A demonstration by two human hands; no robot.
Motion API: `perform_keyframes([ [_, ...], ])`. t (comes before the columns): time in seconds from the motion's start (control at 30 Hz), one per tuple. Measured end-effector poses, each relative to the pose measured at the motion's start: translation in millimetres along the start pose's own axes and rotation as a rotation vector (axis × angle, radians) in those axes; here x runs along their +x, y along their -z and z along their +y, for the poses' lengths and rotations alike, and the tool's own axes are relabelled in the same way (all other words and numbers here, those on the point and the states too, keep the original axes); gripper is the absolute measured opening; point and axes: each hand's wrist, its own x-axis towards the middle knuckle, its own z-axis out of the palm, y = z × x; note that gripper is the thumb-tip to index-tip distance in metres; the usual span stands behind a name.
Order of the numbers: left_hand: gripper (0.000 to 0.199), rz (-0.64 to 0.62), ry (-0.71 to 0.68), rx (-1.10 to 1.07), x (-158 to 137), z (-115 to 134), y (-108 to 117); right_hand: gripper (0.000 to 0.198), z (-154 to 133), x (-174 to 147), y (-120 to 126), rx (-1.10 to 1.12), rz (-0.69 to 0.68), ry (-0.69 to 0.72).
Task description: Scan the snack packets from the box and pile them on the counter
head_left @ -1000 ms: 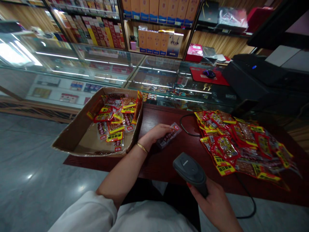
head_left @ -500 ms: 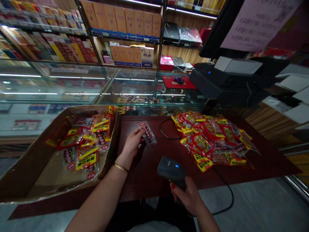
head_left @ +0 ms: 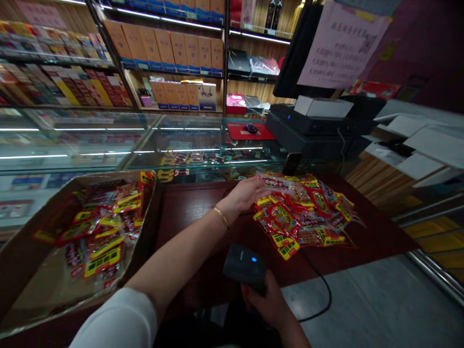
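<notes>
My left hand [head_left: 244, 195], a gold bangle at its wrist, reaches over the near-left part of a pile of snack packets [head_left: 311, 208]. Its fingers hold a clear packet with dark red contents [head_left: 277, 183], smeared by motion, just over the pile; whether it touches the pile I cannot tell. Wrapped round the handle of a dark barcode scanner [head_left: 244, 268] is my right hand [head_left: 270, 302], low in front of my body. A blue light glows on the scanner's top. On the left stands an open cardboard box [head_left: 32, 295] with more red and yellow packets [head_left: 105, 232] in it.
The dark red wooden table [head_left: 184, 203] carries box and pile. A black cable [head_left: 328, 285] loops off its front edge. Behind stand a glass display counter [head_left: 145, 150], a red mouse pad [head_left: 235, 131] with a mouse, and a monitor [head_left: 300, 53]. A phone [head_left: 292, 163] leans behind the pile.
My left hand has carried the clear packet rightward from the middle of the table to above the pile. My right hand still grips the scanner. The view has turned somewhat to the right.
</notes>
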Motion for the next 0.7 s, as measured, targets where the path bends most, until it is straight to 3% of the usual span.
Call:
perform_keyframes([
  [0.1,0.016,-0.115,0.101,0.156,17,5,-24,0.051,-3,1,-2,-0.002,0.055,0.001],
  [0.17,0.028,-0.087,0.047,0.257,6,1,-23,0.054,-4,1,-2,-0.003,0.085,-0.003],
  [0.23,0.036,-0.061,-0.062,0.367,-26,-2,-10,0.056,-6,0,-1,-0.001,0.1,-0.013],
  [0.33,0.035,-0.02,-0.288,0.58,-107,7,26,0.052,-8,-7,2,0.014,0.073,-0.043],
  [0.43,0.029,0.248,-0.476,0.786,-198,31,71,0.049,-12,-12,7,-0.027,0.052,-0.094],
  [0.53,0.031,0.711,-0.508,0.966,-275,58,129,0.051,-15,-10,12,-0.075,0.02,-0.115],
  [0.6,0.036,0.949,-0.404,1.147,-313,73,170,0.054,-19,-9,13,-0.118,0.016,-0.12],
  [0.7,0.038,1.046,-0.008,1.545,-344,82,220,0.058,-22,-8,11,-0.214,0.027,-0.1],
])
